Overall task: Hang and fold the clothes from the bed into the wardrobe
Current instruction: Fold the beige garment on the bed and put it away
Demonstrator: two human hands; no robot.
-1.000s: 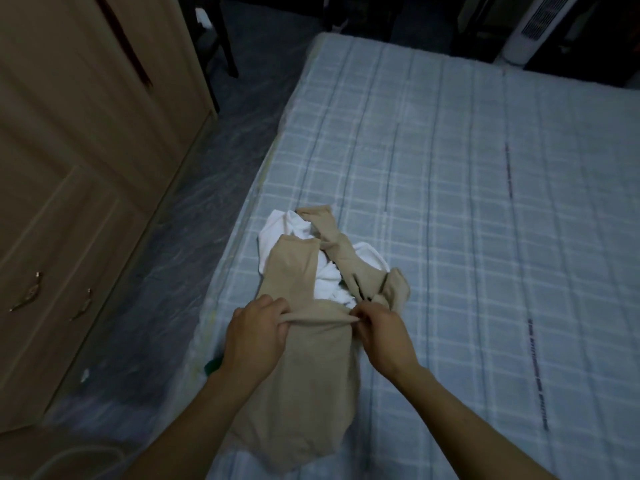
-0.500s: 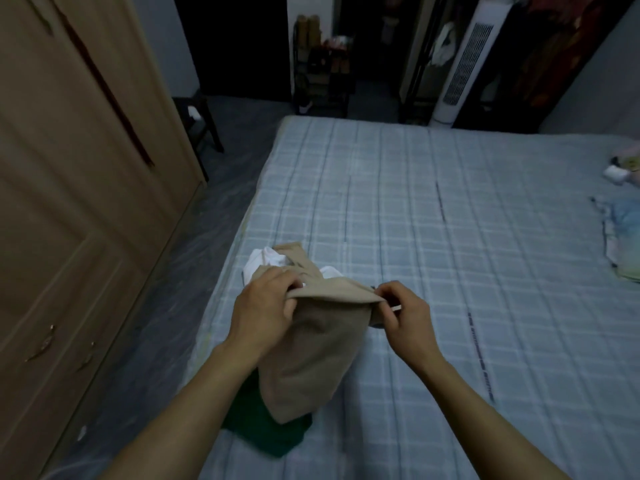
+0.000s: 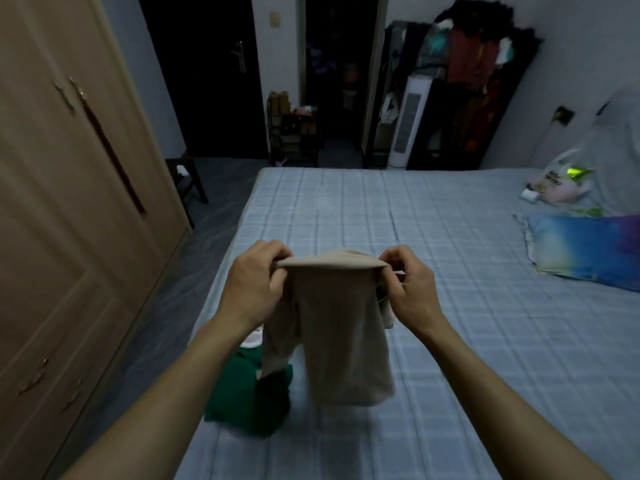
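I am standing in a dim bedroom at home. A wide bed with a pale blue checked sheet fills the floor in front of me, with a blue pillow at its right edge. A tall wooden wardrobe lines the wall on my left. Across the room stand a dark door, a white tower fan and a crowded clothes rack.

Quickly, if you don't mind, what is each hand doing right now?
Left hand: closed, gripping the beige garment at its top edge.
Right hand: closed, pinching the same garment's other top corner.
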